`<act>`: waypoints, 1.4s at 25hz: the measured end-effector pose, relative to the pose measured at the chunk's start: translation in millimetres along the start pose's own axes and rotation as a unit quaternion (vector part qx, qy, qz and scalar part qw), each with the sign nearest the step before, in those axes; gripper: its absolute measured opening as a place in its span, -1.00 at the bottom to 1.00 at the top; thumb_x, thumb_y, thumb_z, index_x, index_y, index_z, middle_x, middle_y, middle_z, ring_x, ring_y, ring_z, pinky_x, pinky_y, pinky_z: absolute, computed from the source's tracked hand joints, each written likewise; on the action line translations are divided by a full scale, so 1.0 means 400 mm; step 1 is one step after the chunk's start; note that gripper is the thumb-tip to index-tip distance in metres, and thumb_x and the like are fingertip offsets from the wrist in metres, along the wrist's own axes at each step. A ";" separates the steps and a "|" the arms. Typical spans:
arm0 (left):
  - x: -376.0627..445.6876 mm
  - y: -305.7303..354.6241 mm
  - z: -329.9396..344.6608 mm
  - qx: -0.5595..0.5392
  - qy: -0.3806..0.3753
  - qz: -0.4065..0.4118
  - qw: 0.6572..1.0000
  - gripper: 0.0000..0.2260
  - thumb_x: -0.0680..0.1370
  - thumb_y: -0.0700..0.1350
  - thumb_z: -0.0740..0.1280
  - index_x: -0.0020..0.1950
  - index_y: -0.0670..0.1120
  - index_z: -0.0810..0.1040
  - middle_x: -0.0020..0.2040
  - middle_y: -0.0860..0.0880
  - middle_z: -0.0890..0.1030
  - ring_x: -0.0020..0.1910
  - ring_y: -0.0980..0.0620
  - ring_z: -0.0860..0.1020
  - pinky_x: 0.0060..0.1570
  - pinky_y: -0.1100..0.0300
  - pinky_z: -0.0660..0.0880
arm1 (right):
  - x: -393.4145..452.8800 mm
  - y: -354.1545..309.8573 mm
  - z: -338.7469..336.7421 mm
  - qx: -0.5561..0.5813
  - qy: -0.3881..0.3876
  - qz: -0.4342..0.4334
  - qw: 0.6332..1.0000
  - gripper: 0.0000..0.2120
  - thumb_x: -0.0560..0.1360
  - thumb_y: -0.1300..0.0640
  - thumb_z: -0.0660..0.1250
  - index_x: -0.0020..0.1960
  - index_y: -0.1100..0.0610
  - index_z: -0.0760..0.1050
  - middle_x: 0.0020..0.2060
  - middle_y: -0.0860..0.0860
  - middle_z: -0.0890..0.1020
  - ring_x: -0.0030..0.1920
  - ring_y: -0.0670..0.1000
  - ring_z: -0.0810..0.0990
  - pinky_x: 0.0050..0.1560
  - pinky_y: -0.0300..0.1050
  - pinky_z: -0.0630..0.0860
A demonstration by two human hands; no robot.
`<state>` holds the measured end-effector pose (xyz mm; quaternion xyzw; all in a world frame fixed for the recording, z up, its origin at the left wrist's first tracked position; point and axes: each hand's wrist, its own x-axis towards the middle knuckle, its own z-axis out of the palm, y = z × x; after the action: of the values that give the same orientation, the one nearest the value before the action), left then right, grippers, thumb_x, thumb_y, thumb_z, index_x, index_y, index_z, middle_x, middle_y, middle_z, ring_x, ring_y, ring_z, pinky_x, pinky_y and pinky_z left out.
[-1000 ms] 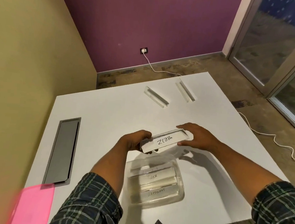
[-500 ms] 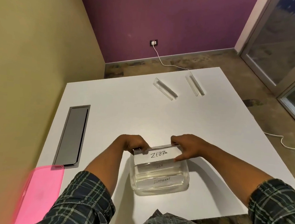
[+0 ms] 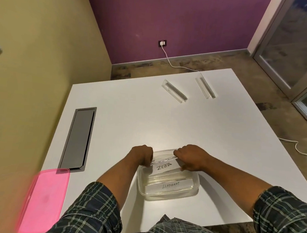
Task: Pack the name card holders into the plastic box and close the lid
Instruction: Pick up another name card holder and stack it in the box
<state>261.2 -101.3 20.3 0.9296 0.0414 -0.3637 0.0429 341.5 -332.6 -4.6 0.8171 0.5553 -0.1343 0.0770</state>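
Note:
A clear plastic box (image 3: 168, 195) stands on the white table near its front edge. Inside it lies a holder labelled ELEPHANT (image 3: 171, 184), with another partly hidden behind it. A holder labelled ZEBRA (image 3: 164, 166) is at the box's far side, down inside the rim. My left hand (image 3: 142, 156) grips its left end and my right hand (image 3: 191, 157) grips its right end. Two clear name card holders, one (image 3: 175, 91) to the left and one (image 3: 205, 88) to the right, lie at the table's far side. The pink lid (image 3: 45, 199) lies at the front left corner.
A grey cable hatch (image 3: 78, 138) is set into the table (image 3: 148, 119) on the left. The yellow wall runs close along the left side. A white cable (image 3: 302, 153) trails on the floor at right.
Both hands have carried the ZEBRA holder from above the table down into the far side of the box. The camera view has tilted slightly.

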 end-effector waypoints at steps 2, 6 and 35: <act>0.002 0.006 0.021 0.053 0.035 0.003 0.998 -0.86 0.47 -0.15 0.38 0.00 -0.08 0.68 0.00 -0.07 0.69 -0.06 -0.10 0.63 -0.15 0.14 0.50 | 0.003 -0.007 0.003 -0.002 -0.028 0.002 1.000 -0.54 0.45 -0.01 0.50 0.20 0.14 0.39 0.06 0.12 0.62 0.01 0.21 0.62 -0.05 0.07 0.56; 0.008 0.000 0.042 0.092 0.066 0.011 0.993 -0.83 0.49 -0.11 0.38 0.05 -0.05 0.68 0.06 -0.08 0.68 0.02 -0.13 0.65 -0.12 0.13 0.50 | -0.002 -0.015 0.012 -0.023 -0.047 -0.005 0.999 -0.54 0.48 0.19 0.45 0.30 0.17 0.35 0.07 0.13 0.62 0.01 0.20 0.62 -0.10 0.05 0.57; 0.256 0.081 -0.283 -0.248 0.181 0.033 0.951 -0.71 0.53 0.02 0.35 0.19 -0.05 0.62 0.15 0.00 0.66 0.17 -0.03 0.59 0.16 0.07 0.54 | 0.169 0.358 -0.118 0.236 0.166 0.351 0.891 -0.84 0.57 -0.11 0.29 0.09 -0.11 0.57 -0.12 -0.12 0.73 -0.05 0.03 0.68 -0.10 -0.12 0.48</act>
<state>415.8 -116.4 35.0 0.9409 0.1062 -0.1658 0.2756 504.4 -312.9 16.5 0.9634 0.1885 -0.0880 -0.1688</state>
